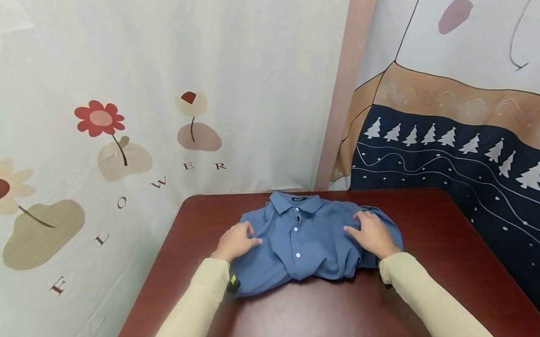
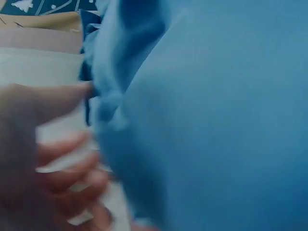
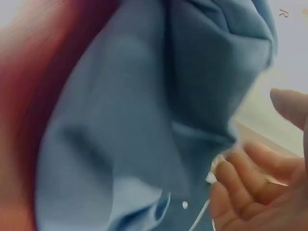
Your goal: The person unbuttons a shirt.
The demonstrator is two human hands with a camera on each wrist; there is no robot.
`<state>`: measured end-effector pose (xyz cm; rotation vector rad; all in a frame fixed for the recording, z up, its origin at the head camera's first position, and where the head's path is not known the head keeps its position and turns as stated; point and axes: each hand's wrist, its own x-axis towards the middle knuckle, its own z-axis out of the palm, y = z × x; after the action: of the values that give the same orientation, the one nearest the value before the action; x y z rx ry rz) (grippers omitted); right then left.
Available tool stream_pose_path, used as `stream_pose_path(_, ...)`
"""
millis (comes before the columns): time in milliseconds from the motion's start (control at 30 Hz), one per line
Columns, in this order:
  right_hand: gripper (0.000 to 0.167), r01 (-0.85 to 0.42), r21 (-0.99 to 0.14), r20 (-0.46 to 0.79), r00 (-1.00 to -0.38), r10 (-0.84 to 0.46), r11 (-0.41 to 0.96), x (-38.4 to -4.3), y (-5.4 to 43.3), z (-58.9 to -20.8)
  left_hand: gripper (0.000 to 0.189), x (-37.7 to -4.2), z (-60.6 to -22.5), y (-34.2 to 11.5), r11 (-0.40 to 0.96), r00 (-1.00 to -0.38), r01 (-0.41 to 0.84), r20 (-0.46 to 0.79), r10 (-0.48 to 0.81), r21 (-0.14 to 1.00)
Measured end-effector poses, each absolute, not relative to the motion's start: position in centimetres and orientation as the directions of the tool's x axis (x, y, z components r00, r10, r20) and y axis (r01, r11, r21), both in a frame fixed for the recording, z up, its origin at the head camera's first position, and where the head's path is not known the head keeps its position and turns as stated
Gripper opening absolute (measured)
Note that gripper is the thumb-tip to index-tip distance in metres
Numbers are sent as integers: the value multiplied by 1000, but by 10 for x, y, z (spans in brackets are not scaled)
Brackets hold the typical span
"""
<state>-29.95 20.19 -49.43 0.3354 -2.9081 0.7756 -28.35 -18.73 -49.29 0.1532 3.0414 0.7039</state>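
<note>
A blue button-up shirt (image 1: 285, 239) lies rumpled on the dark red table (image 1: 290, 320), its collar (image 1: 295, 204) toward the back wall and white buttons running down the middle. My left hand (image 1: 237, 241) is over the shirt's left part, fingers loosely bent and thumb apart from them. Over the right part my right hand (image 1: 372, 234) has its thumb and fingers spread. In the left wrist view the blurred left hand (image 2: 62, 163) is beside the cloth (image 2: 207, 120). In the right wrist view, the right hand's relaxed fingers (image 3: 240, 183) show beside folded cloth (image 3: 134, 110), gripping nothing.
A white curtain (image 1: 256, 77) with printed flowers and letters hangs behind and to the left of the table. On the right is a dark blue printed cloth (image 1: 433, 160) with white trees. The table's rounded back corners meet these hangings.
</note>
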Motion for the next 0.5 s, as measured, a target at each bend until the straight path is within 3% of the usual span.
stream_pose_path(100, 47, -202, -428, 88, -979, -182, 881, -284, 218, -492, 42, -268, -487, -201, 942, -986, 31, -142, 83, 334)
stream_pose_path(200, 58, -173, -446, -32, -977, -209, 878, -270, 230, -495, 53, -254, -485, -213, 951, -964, -33, -261, 51, 306)
stream_pose_path(333, 51, -212, -517, -97, -948, -303, 830, -257, 236, -508, 52, -241, -489, -226, 894, -927, -74, -361, 102, 442)
stream_pose_path(500, 37, -285, -622, -8, -929, -370, 730, -251, 228, -525, 41, -232, -498, -233, 808, -877, -31, -405, 261, 588)
